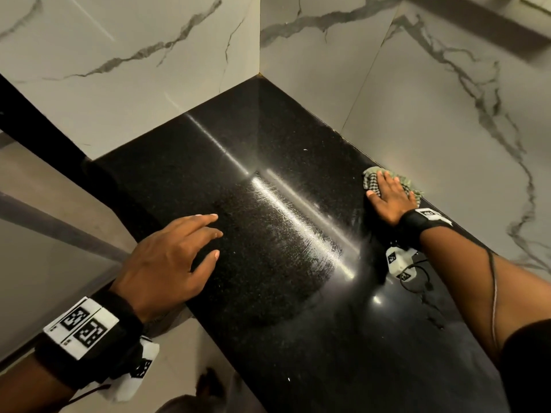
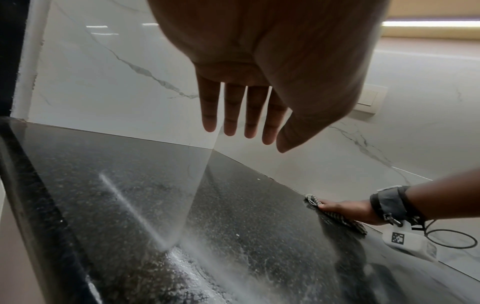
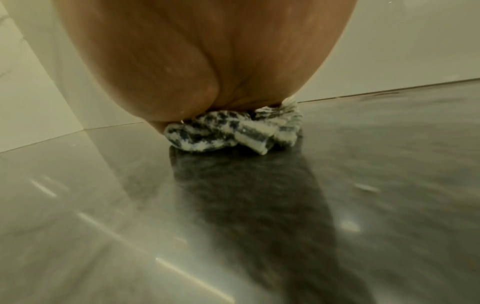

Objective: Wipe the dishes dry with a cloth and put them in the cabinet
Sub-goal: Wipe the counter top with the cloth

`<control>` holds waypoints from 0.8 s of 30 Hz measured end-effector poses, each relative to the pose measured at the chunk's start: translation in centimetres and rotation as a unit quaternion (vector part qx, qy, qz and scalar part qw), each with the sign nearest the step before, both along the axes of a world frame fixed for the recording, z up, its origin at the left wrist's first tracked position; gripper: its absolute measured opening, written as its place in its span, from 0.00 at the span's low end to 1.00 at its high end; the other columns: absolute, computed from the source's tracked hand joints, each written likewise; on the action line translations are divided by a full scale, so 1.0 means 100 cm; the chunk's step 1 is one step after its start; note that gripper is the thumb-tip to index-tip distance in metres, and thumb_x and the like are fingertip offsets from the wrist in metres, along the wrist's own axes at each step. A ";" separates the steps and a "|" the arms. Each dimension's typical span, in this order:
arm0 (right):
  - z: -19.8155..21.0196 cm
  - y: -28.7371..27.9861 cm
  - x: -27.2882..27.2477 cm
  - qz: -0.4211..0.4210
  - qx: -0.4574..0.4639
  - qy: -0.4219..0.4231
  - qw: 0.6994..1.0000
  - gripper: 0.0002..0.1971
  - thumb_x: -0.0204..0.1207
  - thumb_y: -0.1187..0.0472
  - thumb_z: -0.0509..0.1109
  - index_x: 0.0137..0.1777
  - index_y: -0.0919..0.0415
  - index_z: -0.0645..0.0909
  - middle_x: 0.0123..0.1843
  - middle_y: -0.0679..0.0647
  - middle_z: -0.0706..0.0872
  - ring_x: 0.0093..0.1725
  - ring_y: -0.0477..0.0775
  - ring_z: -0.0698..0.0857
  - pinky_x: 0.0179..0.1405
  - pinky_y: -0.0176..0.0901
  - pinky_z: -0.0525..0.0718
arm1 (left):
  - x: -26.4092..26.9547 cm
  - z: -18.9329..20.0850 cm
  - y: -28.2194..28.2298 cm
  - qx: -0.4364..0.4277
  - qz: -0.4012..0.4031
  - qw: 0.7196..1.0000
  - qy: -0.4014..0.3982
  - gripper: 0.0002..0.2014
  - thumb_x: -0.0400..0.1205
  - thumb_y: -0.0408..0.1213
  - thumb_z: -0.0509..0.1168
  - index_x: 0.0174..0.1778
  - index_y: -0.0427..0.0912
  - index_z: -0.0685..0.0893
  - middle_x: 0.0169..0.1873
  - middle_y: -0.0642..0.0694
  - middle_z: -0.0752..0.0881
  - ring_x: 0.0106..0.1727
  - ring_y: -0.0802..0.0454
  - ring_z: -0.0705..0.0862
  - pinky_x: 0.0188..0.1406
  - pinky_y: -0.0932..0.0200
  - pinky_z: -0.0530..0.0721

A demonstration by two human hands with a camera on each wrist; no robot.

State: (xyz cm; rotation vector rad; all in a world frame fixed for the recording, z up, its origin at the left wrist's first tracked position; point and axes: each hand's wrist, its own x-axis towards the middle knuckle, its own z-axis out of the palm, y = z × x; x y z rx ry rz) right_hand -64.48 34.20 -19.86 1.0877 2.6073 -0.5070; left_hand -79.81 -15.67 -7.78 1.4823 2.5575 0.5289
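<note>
Pressing checked cloth (image 1: pixel 369 181) flat onto black counter (image 1: pixel 268 138) with right hand (image 1: pixel 389 198), fingers straight, not gripping. Pinning cloth, bunched, at counter's right edge, just beside marble wall (image 1: pixel 447 129). Holding left hand (image 1: pixel 167 254) over counter's left edge, fingers spread, relaxed, grasping nothing.

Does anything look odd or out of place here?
Yes: no dishes are in sight. The right hand presses the checked cloth flat on the black counter by the wall, and smeary streaks cross the counter's middle.
</note>
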 end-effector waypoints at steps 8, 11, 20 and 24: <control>0.000 -0.006 0.089 -0.104 -0.007 -0.024 0.994 0.37 0.92 0.37 0.51 0.95 0.46 0.42 0.96 0.48 0.41 0.94 0.54 0.42 0.91 0.70 0.41 | 0.013 -0.009 0.011 0.044 -0.031 0.998 -0.008 0.20 0.84 0.50 0.64 0.66 0.45 0.90 0.75 0.48 0.85 0.75 0.48 0.83 0.73 0.51 0.83; 0.006 -0.016 0.082 -0.142 -0.017 -0.022 0.989 0.36 0.93 0.39 0.52 0.95 0.47 0.43 0.96 0.49 0.41 0.94 0.55 0.41 0.90 0.70 0.38 | 0.015 -0.013 0.013 0.053 -0.038 0.998 -0.013 0.20 0.83 0.49 0.65 0.66 0.44 0.90 0.75 0.48 0.84 0.75 0.47 0.83 0.73 0.50 0.82; 0.002 -0.024 -0.054 -0.033 -0.016 0.002 0.999 0.34 0.93 0.41 0.51 0.95 0.48 0.45 0.96 0.49 0.42 0.94 0.57 0.42 0.89 0.69 0.37 | 0.011 -0.033 0.002 0.031 -0.016 0.999 -0.032 0.21 0.85 0.50 0.63 0.69 0.44 0.89 0.77 0.47 0.82 0.78 0.47 0.81 0.72 0.43 0.84; 0.001 -0.019 -0.133 0.017 -0.027 0.012 0.999 0.35 0.92 0.41 0.52 0.95 0.48 0.44 0.96 0.49 0.41 0.94 0.56 0.41 0.89 0.70 0.37 | 0.007 -0.038 -0.002 0.013 -0.010 0.999 -0.031 0.22 0.86 0.51 0.62 0.70 0.45 0.88 0.78 0.48 0.81 0.80 0.49 0.79 0.75 0.46 0.82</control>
